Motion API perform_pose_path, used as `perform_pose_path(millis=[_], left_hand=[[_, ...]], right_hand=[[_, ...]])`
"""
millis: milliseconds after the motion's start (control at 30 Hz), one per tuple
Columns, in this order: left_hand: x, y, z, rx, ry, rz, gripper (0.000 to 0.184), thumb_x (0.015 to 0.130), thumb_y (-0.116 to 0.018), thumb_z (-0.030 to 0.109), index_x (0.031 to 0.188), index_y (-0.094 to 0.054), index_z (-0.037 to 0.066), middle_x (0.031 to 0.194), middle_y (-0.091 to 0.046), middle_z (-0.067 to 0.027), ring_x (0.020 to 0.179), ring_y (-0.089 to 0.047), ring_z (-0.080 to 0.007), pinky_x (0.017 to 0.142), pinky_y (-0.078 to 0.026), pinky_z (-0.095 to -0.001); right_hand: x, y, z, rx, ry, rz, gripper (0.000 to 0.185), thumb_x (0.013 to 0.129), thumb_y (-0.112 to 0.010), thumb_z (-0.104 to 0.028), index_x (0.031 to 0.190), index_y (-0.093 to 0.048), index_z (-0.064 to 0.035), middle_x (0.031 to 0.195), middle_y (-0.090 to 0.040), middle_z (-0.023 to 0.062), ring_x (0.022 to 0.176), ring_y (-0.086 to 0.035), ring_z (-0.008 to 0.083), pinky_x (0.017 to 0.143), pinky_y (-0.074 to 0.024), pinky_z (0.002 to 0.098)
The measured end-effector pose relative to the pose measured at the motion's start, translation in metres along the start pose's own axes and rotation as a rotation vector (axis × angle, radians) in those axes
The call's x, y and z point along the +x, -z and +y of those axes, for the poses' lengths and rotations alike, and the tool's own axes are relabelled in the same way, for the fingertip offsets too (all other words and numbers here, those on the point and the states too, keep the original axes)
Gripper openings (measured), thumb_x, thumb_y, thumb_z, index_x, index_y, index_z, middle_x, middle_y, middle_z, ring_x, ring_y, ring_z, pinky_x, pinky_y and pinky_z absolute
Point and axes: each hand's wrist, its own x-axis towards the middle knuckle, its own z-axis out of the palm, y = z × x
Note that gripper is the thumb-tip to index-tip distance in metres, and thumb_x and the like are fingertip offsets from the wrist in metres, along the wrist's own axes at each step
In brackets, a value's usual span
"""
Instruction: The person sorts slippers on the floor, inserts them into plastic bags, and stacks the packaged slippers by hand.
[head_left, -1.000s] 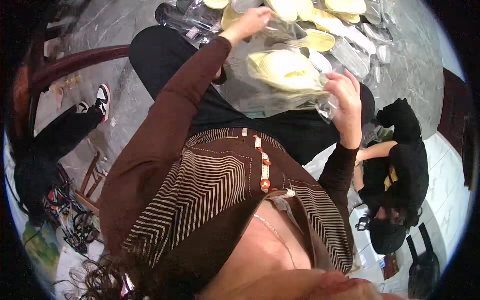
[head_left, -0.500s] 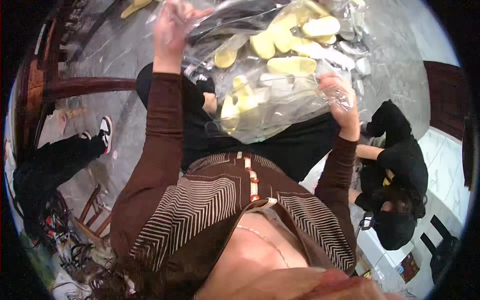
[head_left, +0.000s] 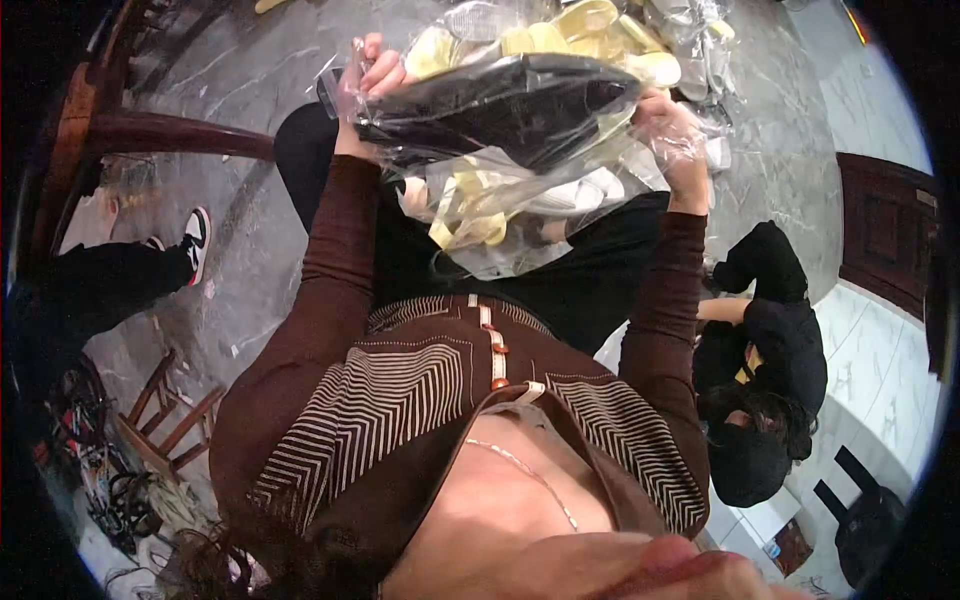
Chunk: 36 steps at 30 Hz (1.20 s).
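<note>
A large clear plastic bag (head_left: 520,235) is stretched between my two hands above my lap, with yellow and white slippers showing in or behind its lower part. My left hand (head_left: 370,85) is closed on the bag's left side, beside a black item in clear plastic (head_left: 510,105) that spans the gap between the hands. My right hand (head_left: 675,135) grips the gathered plastic at the right end. Which layer holds the black item, I cannot tell. Yellow slippers (head_left: 585,25) in clear wrapping lie on the floor beyond.
A person in black (head_left: 770,340) crouches at the right, near a black bag (head_left: 870,520). At the left are another person's leg and shoe (head_left: 197,245), a wooden stool (head_left: 165,425) and a dark wooden bar (head_left: 180,135). A wooden cabinet (head_left: 885,230) stands at the far right.
The black item has come down between my hands, over the clear bag. My left hand has moved slightly down and right from its raised position; my right hand has risen slightly.
</note>
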Motion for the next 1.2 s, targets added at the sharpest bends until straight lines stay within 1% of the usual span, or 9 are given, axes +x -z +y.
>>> perform_pose_path(millis=[200, 333, 433, 567, 733, 833, 967, 1033, 1200], left_hand=[[-0.007, 0.018, -0.022, -0.091, 0.015, 0.11, 0.028, 0.093, -0.033, 0.031, 0.076, -0.043, 0.011, 0.05, -0.032, 0.0054, 0.042, -0.031, -0.0069, 0.05, -0.029, -0.022], [-0.02, 0.078, -0.025, 1.227, 0.011, 0.482, 0.024, 0.087, -0.047, 0.019, 0.106, -0.05, 0.004, 0.093, -0.057, -0.008, 0.083, -0.056, -0.0133, 0.072, -0.044, -0.0246], [-0.019, 0.063, -0.03, 1.302, 0.539, 0.904, 0.031, 0.079, -0.053, 0.021, 0.105, -0.051, 0.003, 0.095, -0.058, -0.0143, 0.086, -0.057, -0.0269, 0.066, -0.047, -0.0356], [-0.05, 0.128, -0.032, 1.992, 0.46, 0.786, 0.045, 0.076, -0.054, 0.022, 0.115, -0.047, 0.003, 0.101, -0.058, -0.0154, 0.086, -0.057, -0.0258, 0.067, -0.046, -0.0348], [-0.038, 0.079, -0.037, 1.776, 0.471, 0.728, 0.048, 0.077, -0.054, 0.023, 0.12, -0.044, 0.005, 0.109, -0.055, -0.0163, 0.088, -0.057, -0.0221, 0.068, -0.046, -0.0305], [-0.014, 0.064, -0.051, 1.678, 0.783, 0.952, 0.052, 0.073, -0.06, 0.022, 0.121, -0.044, 0.007, 0.11, -0.054, -0.0188, 0.098, -0.054, -0.0242, 0.076, -0.045, -0.032], [-0.037, 0.123, -0.066, 1.497, 0.563, 0.6, 0.041, 0.081, -0.056, 0.022, 0.117, -0.049, 0.003, 0.113, -0.052, -0.0144, 0.106, -0.05, -0.0202, 0.089, -0.039, -0.0293], [-0.033, 0.108, -0.072, 1.684, 0.557, 0.598, 0.037, 0.081, -0.054, 0.018, 0.113, -0.052, 0.0, 0.107, -0.057, -0.0106, 0.095, -0.054, -0.0164, 0.082, -0.042, -0.0263], [-0.036, 0.134, -0.072, 1.133, 0.684, 0.579, 0.036, 0.085, -0.051, 0.02, 0.115, -0.05, 0.0, 0.103, -0.058, -0.0062, 0.09, -0.053, -0.0131, 0.077, -0.042, -0.0238]], right_hand=[[-0.009, -0.019, 0.004, -0.055, -0.074, 0.223, 0.017, 0.078, -0.057, -0.006, 0.093, -0.057, 0.0019, 0.101, -0.056, 0.0098, 0.085, -0.055, 0.0143, 0.076, -0.0447, 0.0285], [-0.001, -0.006, 0.008, -0.357, -0.115, 0.259, 0.014, 0.078, -0.056, -0.003, 0.091, -0.058, 0.002, 0.093, -0.058, 0.0079, 0.082, -0.056, 0.0139, 0.074, -0.0453, 0.0269], [-0.012, -0.008, 0.022, -0.423, -0.094, 0.138, 0.014, 0.076, -0.056, 0.0, 0.09, -0.058, 0.001, 0.088, -0.059, 0.007, 0.082, -0.056, 0.0145, 0.075, -0.0448, 0.0269], [-0.023, -0.028, 0.032, -0.603, 0.026, -0.032, 0.017, 0.072, -0.056, 0.002, 0.089, -0.058, -0.0004, 0.085, -0.059, 0.0078, 0.082, -0.056, 0.0176, 0.076, -0.0434, 0.0286], [-0.043, -0.056, 0.012, -0.792, 0.097, -0.001, 0.018, 0.068, -0.054, 0.002, 0.086, -0.057, -0.002, 0.083, -0.057, 0.0109, 0.08, -0.054, 0.0264, 0.073, -0.0427, 0.0325], [-0.046, -0.058, 0.009, -0.86, 0.122, 0.024, 0.019, 0.068, -0.053, 0.002, 0.085, -0.056, -0.0026, 0.082, -0.056, 0.0116, 0.077, -0.053, 0.0295, 0.071, -0.0426, 0.0344], [-0.054, -0.044, 0.011, -0.902, 0.225, 0.104, 0.019, 0.065, -0.055, -0.001, 0.084, -0.055, -0.005, 0.078, -0.054, 0.0089, 0.072, -0.052, 0.028, 0.066, -0.0425, 0.0353], [-0.042, -0.045, -0.029, -0.848, 0.258, 0.235, 0.01, 0.067, -0.055, -0.006, 0.076, -0.053, -0.0037, 0.07, -0.053, 0.0106, 0.065, -0.052, 0.0261, 0.057, -0.0424, 0.0345], [-0.059, -0.058, 0.0, -0.883, 0.273, 0.186, 0.013, 0.064, -0.056, -0.007, 0.077, -0.055, -0.0083, 0.072, -0.055, 0.0077, 0.072, -0.055, 0.0251, 0.065, -0.0439, 0.0334]])
